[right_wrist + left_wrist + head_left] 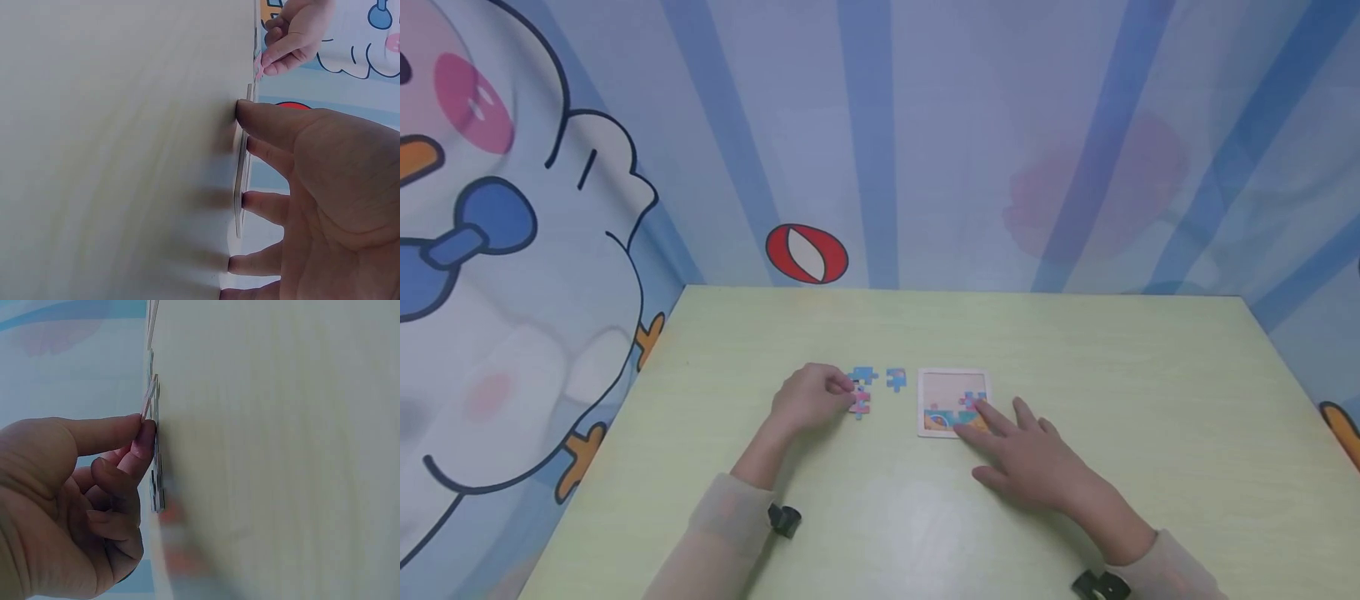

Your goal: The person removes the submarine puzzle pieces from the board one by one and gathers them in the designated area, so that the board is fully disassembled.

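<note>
My left hand (811,398) pinches a pink-and-blue jigsaw piece (861,405) between thumb and finger; in the left wrist view that piece (149,399) is tilted up off the table. Just beyond it lies a blue jigsaw piece (864,374), with another blue piece (896,378) to its right. A square puzzle tray (920,403) with a pale rim lies right of these, its lower part and part of its right side filled with pieces. With fingers spread, my right hand (1033,460) touches the tray's lower right part, covering some of it. The right wrist view shows the tray (240,181) edge-on.
The pale wooden table (1135,375) extends around the pieces and tray. Behind it hangs a blue striped cloth (955,167) with cartoon prints, and another printed panel stands at the left. Each wrist wears a black strap device (786,521).
</note>
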Motion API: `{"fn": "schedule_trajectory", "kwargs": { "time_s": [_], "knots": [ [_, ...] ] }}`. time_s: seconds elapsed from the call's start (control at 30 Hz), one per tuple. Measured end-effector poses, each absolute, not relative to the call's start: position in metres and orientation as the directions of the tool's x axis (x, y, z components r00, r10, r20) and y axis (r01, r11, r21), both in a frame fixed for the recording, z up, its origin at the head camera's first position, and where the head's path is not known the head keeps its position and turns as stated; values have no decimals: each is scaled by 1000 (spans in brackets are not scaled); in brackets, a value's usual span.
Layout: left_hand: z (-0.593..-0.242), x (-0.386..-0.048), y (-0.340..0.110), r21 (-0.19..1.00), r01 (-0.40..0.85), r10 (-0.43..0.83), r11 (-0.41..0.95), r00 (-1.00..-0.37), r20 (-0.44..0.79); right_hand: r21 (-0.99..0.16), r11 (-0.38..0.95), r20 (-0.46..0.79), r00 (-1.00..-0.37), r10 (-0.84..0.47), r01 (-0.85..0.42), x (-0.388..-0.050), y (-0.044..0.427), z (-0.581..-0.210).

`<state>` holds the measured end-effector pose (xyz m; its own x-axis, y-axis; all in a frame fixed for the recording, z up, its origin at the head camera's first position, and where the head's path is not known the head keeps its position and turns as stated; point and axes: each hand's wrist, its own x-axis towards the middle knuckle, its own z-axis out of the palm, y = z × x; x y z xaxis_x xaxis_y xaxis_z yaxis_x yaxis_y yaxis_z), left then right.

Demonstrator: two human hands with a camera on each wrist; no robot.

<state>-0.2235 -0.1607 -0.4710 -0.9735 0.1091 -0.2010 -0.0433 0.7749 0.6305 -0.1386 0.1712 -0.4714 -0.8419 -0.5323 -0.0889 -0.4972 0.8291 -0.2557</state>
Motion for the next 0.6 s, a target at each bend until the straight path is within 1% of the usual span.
{"fn": "schedule_trajectory", "kwargs": {
  "time_s": [0.23,0.47,0.6],
  "knots": [
    [-472,-226,-160,583,-50,77,811,-979,-191,-260,827,-87,-841,-534,-498,-139,172,-471],
    [-473,-226,-161,563,-26,95,826,-978,-185,-265,825,-79,-842,-534,-499,-138,171,-470],
    [-471,-226,-158,572,-15,105,820,-979,-176,-259,827,-75,-843,-533,-499,-138,171,-470]
  ]
}}
